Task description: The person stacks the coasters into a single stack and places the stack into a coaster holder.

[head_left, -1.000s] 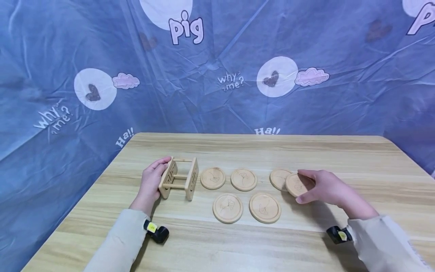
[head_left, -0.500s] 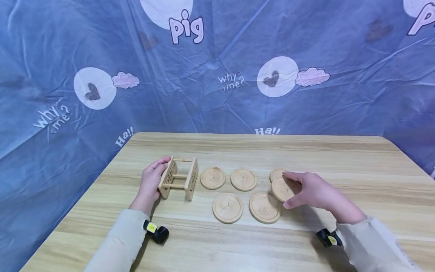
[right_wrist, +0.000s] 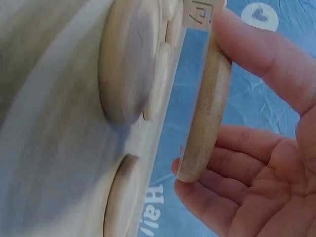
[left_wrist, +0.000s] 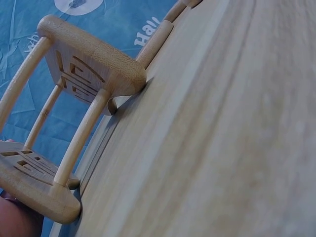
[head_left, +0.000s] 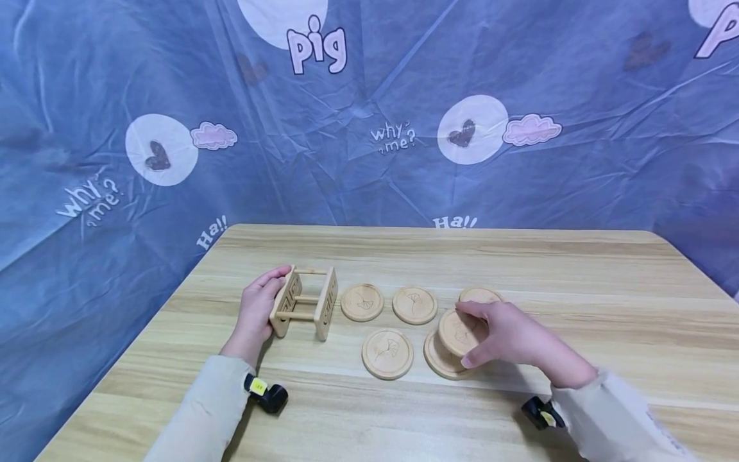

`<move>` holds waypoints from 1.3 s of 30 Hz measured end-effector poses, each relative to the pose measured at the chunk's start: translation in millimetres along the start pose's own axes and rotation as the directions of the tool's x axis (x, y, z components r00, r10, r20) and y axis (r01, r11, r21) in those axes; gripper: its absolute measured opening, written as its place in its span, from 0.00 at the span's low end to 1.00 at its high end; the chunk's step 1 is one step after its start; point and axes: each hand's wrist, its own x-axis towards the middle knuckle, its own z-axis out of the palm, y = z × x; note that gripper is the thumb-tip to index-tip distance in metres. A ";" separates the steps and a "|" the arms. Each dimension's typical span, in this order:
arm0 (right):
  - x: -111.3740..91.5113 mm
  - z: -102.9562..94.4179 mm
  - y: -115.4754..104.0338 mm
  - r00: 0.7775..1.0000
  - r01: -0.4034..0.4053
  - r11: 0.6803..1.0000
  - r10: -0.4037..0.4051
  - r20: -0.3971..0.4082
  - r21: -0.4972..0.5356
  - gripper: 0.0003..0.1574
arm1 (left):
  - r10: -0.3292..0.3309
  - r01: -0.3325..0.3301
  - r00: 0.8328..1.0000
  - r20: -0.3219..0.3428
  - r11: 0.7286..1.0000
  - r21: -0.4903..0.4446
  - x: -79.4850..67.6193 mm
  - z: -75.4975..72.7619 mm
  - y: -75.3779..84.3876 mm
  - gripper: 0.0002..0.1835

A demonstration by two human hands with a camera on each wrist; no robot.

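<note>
My left hand (head_left: pixel 257 314) grips the left side panel of a small wooden coaster rack (head_left: pixel 305 307), which stands on the table; the rack's cut-out panels and round bars fill much of the left wrist view. My right hand (head_left: pixel 510 337) pinches a round wooden coaster (head_left: pixel 462 330) by its rim, thumb on the near edge and fingers on the far one. In the right wrist view this held coaster (right_wrist: pixel 207 108) hangs above the table, apart from the coasters lying below. From the head it overlaps a lying coaster (head_left: pixel 441 362), partly hiding it.
More engraved coasters lie flat: one (head_left: pixel 362 303) right of the rack, another (head_left: pixel 414 305) beside it, one (head_left: pixel 387 354) in the nearer row. A further coaster (head_left: pixel 480 295) is partly covered by the right hand. A printed blue cloth (head_left: pixel 358 167) hangs behind the wooden table (head_left: pixel 346 423).
My right hand has carried its coaster left and nearer, from over the far right coaster to over the near right one. The left hand and the rack have stayed put.
</note>
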 end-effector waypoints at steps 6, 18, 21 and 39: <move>1.9 9.3 -5.4 1.000 -0.019 0.999 0.019 0.020 0.027 0.61 | 0.001 -0.001 1.000 -0.009 1.000 -0.003 1.9 0.0 -1.9 0.16; 6.5 24.7 -8.2 0.999 -0.012 1.000 0.012 0.039 -0.002 0.60 | -0.003 0.003 1.000 -0.017 1.000 -0.002 1.8 0.4 -1.8 0.16; 7.3 26.4 -8.3 0.999 -0.013 1.000 0.013 0.046 -0.008 0.60 | -0.005 0.005 1.000 -0.015 1.000 0.001 1.8 0.3 -1.8 0.15; 8.6 28.9 -7.9 0.998 -0.051 0.998 0.052 0.039 -0.025 0.61 | -0.011 0.011 1.000 -0.014 1.000 0.021 1.2 0.5 0.3 0.19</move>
